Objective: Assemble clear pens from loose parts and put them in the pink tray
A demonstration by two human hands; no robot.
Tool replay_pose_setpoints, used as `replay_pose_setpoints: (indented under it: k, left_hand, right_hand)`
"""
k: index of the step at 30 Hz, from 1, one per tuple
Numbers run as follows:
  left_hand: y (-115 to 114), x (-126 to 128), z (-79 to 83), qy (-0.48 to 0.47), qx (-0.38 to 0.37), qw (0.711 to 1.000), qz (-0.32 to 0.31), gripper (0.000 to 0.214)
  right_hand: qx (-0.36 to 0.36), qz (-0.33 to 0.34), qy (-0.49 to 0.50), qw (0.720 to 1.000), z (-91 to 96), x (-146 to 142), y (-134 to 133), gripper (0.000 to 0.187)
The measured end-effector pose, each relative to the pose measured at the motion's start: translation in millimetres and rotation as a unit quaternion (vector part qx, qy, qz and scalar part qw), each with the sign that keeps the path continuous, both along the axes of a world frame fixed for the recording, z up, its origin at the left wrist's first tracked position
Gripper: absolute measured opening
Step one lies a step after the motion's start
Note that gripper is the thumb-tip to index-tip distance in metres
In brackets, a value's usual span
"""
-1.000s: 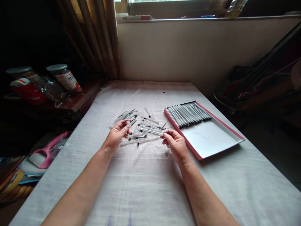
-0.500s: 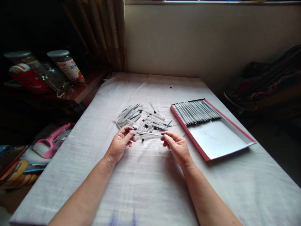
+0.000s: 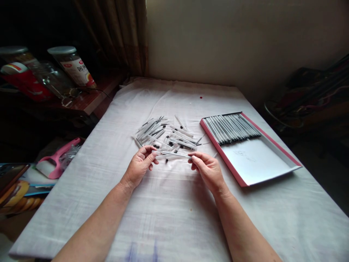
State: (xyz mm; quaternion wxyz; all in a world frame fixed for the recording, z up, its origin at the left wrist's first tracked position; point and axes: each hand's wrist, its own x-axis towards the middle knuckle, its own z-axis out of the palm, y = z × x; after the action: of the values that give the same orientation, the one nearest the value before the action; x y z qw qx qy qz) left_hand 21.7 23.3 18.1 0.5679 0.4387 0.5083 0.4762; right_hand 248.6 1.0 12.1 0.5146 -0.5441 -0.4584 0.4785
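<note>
My right hand [image 3: 207, 171] pinches the rear end of a clear-barrelled pen [image 3: 177, 155], which lies nearly level with its tip toward the left. My left hand [image 3: 140, 165] is closed in a pinch on a small translucent piece, apparently a clear pen cap [image 3: 156, 152], at the pen's tip. Whether the tip is inside that cap is too small to tell. Just beyond both hands lies a loose pile of pen parts [image 3: 152, 129], with clear tubes, dark refills and small black plugs.
Right of the pile, a shallow box lid with pink sides [image 3: 223, 156] holds a row of pens [image 3: 231, 128] at its far end. A white cloth [image 3: 163, 218] covers the table. Jars [image 3: 77, 69] and glasses stand on a side cabinet, with a pink-handled item [image 3: 57, 160] below.
The view has tipped slightly downward. Between my hands the pen's tip shows more plainly, near the left fingers. Both hands keep their pinch.
</note>
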Motion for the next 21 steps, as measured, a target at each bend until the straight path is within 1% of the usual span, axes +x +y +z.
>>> replay_pose_setpoints:
  k: [4,8,10,13,16,18,21]
  left_hand:
    - [0,-2,-1.4,-0.001,-0.001,1.000,0.003,0.039]
    - [-2,-1,-0.3,0.009,-0.004,1.000,-0.014,0.038]
    - [-4,1,1.4,0.023,-0.012,0.999,-0.036,0.038]
    - [-7,3,2.6,0.056,-0.027,0.994,-0.089,0.034]
    - [-8,2,0.2,0.098,-0.018,0.985,-0.139,0.027]
    - [-7,1,-2.7,0.115,-0.013,0.981,-0.154,0.028]
    - [-7,-1,-6.4,0.125,-0.010,0.981,-0.150,0.034]
  right_hand:
    - [0.002,-0.011,-0.007,1.000,1.6,2,0,0.026]
    - [0.002,0.005,0.004,1.000,2.9,-1,0,0.025]
    - [0.000,0.017,0.004,1.000,3.3,-1,0,0.027]
    - [-0.017,0.046,-0.001,0.999,4.5,3,0,0.030]
    - [-0.042,0.074,-0.009,0.996,6.7,10,2,0.031]
    - [-0.047,0.079,-0.014,0.996,8.0,13,2,0.032]
    - [-0.046,0.081,-0.028,0.995,8.1,15,2,0.030]
